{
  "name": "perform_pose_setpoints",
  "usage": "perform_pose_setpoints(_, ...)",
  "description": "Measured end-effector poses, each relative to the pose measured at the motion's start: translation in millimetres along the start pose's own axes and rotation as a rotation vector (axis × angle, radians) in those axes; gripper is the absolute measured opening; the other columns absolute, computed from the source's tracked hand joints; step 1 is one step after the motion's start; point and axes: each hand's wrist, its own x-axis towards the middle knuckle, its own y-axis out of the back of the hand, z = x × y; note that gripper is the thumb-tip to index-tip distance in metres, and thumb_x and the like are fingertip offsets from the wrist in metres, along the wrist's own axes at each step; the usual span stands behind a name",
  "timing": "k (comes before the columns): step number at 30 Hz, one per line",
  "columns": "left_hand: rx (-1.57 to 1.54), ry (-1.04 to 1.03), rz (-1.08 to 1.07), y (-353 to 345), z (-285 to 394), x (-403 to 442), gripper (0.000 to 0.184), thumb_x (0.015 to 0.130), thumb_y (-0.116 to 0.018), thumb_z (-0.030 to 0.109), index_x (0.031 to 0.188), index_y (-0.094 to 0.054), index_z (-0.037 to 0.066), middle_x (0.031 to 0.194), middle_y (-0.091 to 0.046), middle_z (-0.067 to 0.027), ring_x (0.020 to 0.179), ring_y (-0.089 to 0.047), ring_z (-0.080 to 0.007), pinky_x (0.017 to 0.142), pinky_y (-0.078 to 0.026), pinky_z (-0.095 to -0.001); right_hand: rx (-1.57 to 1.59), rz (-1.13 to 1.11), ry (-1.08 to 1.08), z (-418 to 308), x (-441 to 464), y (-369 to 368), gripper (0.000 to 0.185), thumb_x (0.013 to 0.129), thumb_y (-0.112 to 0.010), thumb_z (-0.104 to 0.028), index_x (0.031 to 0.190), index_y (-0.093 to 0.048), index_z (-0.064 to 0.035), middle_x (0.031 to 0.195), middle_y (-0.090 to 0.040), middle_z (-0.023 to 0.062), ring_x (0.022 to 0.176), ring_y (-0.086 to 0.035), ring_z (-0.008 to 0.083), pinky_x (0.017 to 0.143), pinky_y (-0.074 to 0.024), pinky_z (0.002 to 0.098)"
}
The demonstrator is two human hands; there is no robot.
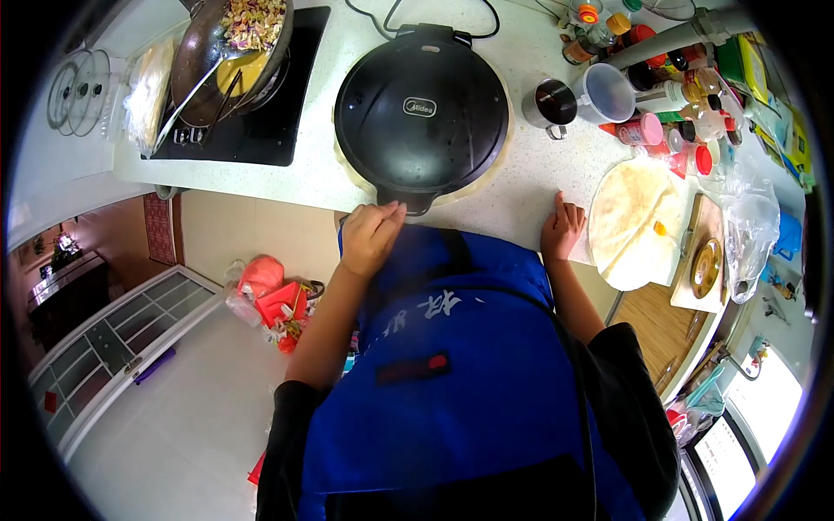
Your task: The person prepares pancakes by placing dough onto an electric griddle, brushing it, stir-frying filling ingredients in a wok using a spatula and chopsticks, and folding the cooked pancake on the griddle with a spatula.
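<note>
A round black electric griddle [426, 139] with its lid down stands on the counter in front of me. A thin cream-coloured rim shows around its lower edge; I cannot tell whether it is dough or part of the base. My left hand [372, 238] is closed, its fingertips pinched at the left side of the griddle's front handle [417, 203]. At the counter's front edge, to the right of the griddle, my right hand [564, 229] holds nothing, with its index finger stretched out. Close to its right lie flatbreads [634, 221] with a small orange spot on top.
At left, a wok [195, 74] with chopped filling, yellow liquid and a ladle sits on a black cooktop [300, 104]. A metal mug [551, 106], a clear plastic tub [605, 93] and several bottles and jars stand at right. A wooden board [699, 260] lies beyond the flatbreads.
</note>
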Motion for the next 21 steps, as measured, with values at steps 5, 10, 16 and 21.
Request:
perform_pose_setpoints(5, 0.151, -0.301, -0.106, 26, -20, 17, 0.028, 0.079, -0.072, 0.007, 0.106, -0.075, 0.005, 0.104, -0.070, -0.0055, 0.077, -0.060, -0.0196, 0.068, -0.046, -0.0326, 0.006, -0.008, 0.005, 0, 1, 0, 0.051, 0.076, -0.058, 0.004, 0.125, -0.070, -0.0039, 0.091, -0.060, 0.0082, 0.092, -0.055, 0.0307, 0.085, -0.0425, 0.0447)
perform_pose_setpoints(10, 0.224, -0.456, 0.025, 64, -26, 103, 0.026, 0.075, -0.082, 0.009, 0.101, -0.078, 0.009, 0.102, -0.071, -0.0007, 0.076, -0.058, -0.0173, 0.064, -0.040, -0.0335, 0.021, 0.009, 0.015, 1, -1, 1, 0.051, 0.076, -0.058, 0.004, 0.126, -0.070, -0.0039, 0.090, -0.060, 0.0078, 0.092, -0.055, 0.0301, 0.085, -0.0423, 0.0442)
perform_pose_setpoints(16, 0.282, -0.288, 0.195, 98, -21, 276, 0.018, 0.080, -0.084, 0.018, 0.096, -0.080, 0.010, 0.092, -0.071, -0.0021, 0.092, -0.063, -0.0237, 0.083, -0.048, -0.0362, -0.026, 0.027, 0.009, 2, -1, -3, 0.049, 0.077, -0.059, 0.002, 0.124, -0.071, -0.0044, 0.087, -0.059, 0.0068, 0.088, -0.056, 0.0288, 0.083, -0.0429, 0.0428)
perform_pose_setpoints(21, 0.058, -0.062, 0.076, 105, -6, 317, 0.010, 0.086, -0.076, 0.012, 0.090, -0.074, 0.002, 0.090, -0.066, -0.0128, 0.092, -0.059, -0.0306, 0.081, -0.048, -0.0420, -0.035, 0.049, 0.008, 2, -2, -5, 0.048, 0.077, -0.060, 0.001, 0.124, -0.071, -0.0046, 0.086, -0.058, 0.0067, 0.087, -0.055, 0.0288, 0.081, -0.0432, 0.0429)
